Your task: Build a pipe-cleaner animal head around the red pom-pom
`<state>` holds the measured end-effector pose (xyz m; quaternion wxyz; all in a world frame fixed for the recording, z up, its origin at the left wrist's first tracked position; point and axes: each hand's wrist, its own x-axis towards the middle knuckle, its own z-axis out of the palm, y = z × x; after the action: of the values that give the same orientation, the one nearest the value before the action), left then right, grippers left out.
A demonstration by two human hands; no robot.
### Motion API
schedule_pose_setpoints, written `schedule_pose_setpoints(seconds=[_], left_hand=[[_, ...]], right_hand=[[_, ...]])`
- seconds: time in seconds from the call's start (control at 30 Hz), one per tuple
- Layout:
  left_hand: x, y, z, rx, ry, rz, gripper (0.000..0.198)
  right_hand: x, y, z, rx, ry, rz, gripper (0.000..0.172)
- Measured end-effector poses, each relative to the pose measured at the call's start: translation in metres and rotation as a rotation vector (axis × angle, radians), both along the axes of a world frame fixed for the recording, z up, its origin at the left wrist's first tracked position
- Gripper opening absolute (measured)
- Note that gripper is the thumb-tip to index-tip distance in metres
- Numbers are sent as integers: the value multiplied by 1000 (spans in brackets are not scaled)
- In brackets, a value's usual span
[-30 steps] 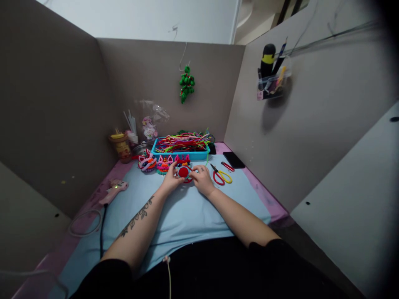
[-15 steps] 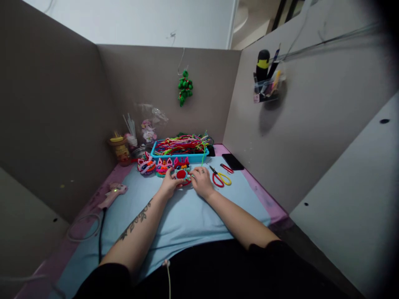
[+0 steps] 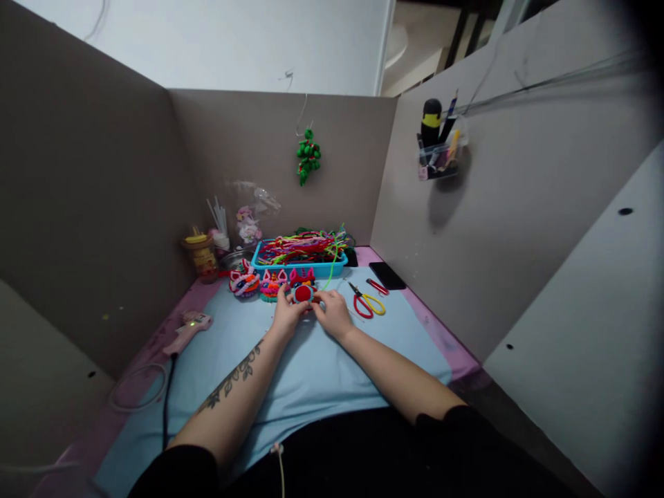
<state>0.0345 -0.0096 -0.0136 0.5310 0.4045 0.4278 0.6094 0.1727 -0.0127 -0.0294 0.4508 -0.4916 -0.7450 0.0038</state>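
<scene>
Between my two hands is a small round craft piece with a red centre (image 3: 303, 294) and a pale blue rim. My left hand (image 3: 287, 311) is closed on its left side, thumb along the lower edge. On the right edge, the fingers of my right hand (image 3: 333, 311) are pinched; a bright green pipe cleaner (image 3: 329, 277) rises just behind them. Whether the green strand is joined to the piece I cannot tell. Directly behind stand colourful eared figures, one pink and orange (image 3: 272, 285), one red (image 3: 301, 277), and one at the left (image 3: 243, 282).
A blue tray (image 3: 301, 270) heaped with pipe cleaners stands behind. Red-and-yellow pliers (image 3: 367, 302), a red-handled tool (image 3: 377, 286) and a phone (image 3: 387, 275) lie right. A pink glue gun (image 3: 187, 332) with its cord lies left, near a yellow jar (image 3: 201, 257). Partition walls (image 3: 280, 159) enclose the table.
My right hand has come in closer against the round piece, fingers lower. The green strand now leans to the right instead of standing straight. The camera view has tilted slightly.
</scene>
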Motion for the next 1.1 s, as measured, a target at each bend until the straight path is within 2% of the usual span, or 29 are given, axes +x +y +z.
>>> schedule_pose_setpoints(seconds=[0.7, 1.1], left_hand=[[4, -6, 4, 104, 25, -38, 98], [4, -5, 2, 139, 59, -57, 97]], right_hand=[[3, 3, 2, -29, 117, 7, 8], [6, 3, 2, -20, 12, -28, 11]])
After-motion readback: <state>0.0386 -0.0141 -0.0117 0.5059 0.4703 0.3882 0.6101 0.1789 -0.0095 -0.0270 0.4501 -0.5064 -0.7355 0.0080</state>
